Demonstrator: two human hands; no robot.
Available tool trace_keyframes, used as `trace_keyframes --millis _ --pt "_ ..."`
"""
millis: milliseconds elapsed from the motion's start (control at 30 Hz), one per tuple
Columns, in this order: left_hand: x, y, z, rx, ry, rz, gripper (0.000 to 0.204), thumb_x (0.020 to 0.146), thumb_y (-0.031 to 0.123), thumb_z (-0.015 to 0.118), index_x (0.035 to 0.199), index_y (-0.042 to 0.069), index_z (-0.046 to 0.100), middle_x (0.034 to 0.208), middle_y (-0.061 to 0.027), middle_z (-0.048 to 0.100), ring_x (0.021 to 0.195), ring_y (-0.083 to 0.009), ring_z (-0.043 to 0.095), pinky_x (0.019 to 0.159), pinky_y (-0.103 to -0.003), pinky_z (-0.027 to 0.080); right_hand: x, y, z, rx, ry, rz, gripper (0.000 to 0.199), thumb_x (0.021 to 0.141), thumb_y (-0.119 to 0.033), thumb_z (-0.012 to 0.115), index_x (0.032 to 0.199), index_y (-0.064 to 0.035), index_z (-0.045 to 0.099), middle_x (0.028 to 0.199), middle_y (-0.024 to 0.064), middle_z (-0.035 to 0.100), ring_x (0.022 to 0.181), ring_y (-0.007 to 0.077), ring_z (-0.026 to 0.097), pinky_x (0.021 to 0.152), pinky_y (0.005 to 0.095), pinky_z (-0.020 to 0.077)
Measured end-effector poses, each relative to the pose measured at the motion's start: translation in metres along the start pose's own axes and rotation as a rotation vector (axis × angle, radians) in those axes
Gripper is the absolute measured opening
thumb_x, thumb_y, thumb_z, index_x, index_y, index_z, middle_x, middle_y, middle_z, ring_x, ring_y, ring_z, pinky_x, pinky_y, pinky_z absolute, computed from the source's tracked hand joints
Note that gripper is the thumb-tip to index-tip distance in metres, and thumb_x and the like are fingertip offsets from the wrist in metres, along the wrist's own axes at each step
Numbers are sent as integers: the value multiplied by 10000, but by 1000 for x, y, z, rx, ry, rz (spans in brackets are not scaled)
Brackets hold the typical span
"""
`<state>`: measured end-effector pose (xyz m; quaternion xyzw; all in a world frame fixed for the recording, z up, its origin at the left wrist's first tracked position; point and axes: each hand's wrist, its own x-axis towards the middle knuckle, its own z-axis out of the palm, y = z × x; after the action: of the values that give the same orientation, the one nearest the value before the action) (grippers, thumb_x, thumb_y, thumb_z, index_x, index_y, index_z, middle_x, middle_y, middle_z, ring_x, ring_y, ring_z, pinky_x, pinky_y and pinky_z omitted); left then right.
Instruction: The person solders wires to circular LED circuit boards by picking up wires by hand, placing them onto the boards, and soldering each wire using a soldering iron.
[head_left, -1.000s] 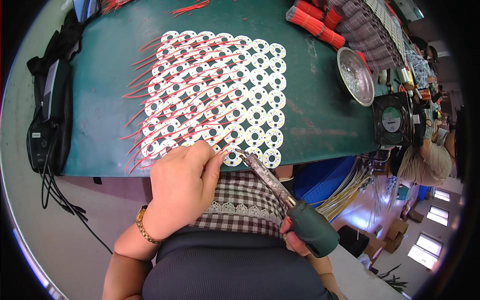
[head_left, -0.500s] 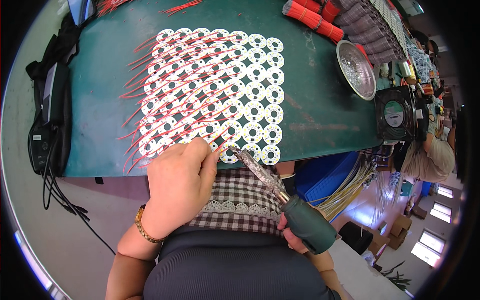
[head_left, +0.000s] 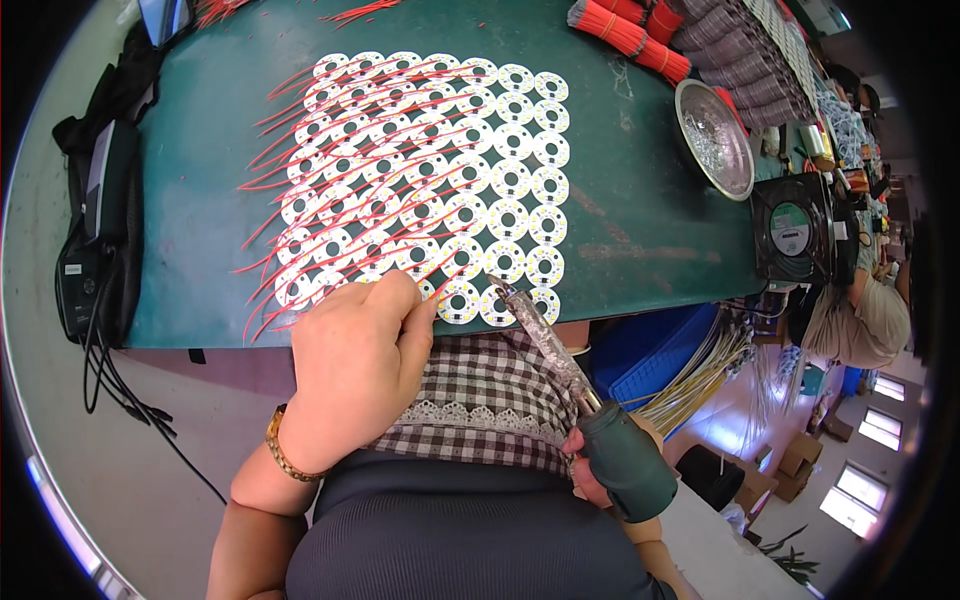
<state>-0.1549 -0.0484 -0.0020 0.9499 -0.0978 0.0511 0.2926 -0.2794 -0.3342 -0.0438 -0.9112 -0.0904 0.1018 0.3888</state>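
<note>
Rows of round white circuit boards (head_left: 535,187) with centre holes lie on the green table, joined in a grid. Thin red wires (head_left: 262,186) trail leftward from many of them; the two right-hand columns carry none. My left hand (head_left: 355,365) is closed in a pinch over the near row, with a red wire (head_left: 444,289) coming out at its fingertips. In my right hand (head_left: 588,478) is a soldering iron (head_left: 630,465) with a dark green handle. Its crusted shaft points up and left, and the tip hovers over the near right boards. My right fingers are partly hidden behind the handle.
A metal bowl (head_left: 715,140) stands on the table to the right, beside a black fan (head_left: 792,232). Bundles of red wire (head_left: 628,40) lie behind it. A black strap and device (head_left: 105,200) hang at the left edge. Below the table's right side is a blue bin (head_left: 650,350).
The soldering iron's tip has moved right and slightly up, away from my left fingertips. My left hand stays almost where it was, still pinching.
</note>
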Motion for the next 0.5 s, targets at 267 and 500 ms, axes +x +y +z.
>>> trace_keyframes --millis 267,500 --pt "-3 0 -34 -132 -24 -184 126 875 35 680 812 11 573 676 -136 582 612 -317 570 568 -392 449 2 1 -9 -21 -112 16 379 597 -179 814 945 -104 685 768 68 655 672 275 646 609 372 507" --pt "2 11 -15 -281 130 110 121 824 1 721 845 40 608 749 -76 570 663 -247 521 628 -356 397 5 -6 -30 377 -232 -50 479 888 -75 576 1340 -14 430 1018 111 570 918 203 610 845 358 527"
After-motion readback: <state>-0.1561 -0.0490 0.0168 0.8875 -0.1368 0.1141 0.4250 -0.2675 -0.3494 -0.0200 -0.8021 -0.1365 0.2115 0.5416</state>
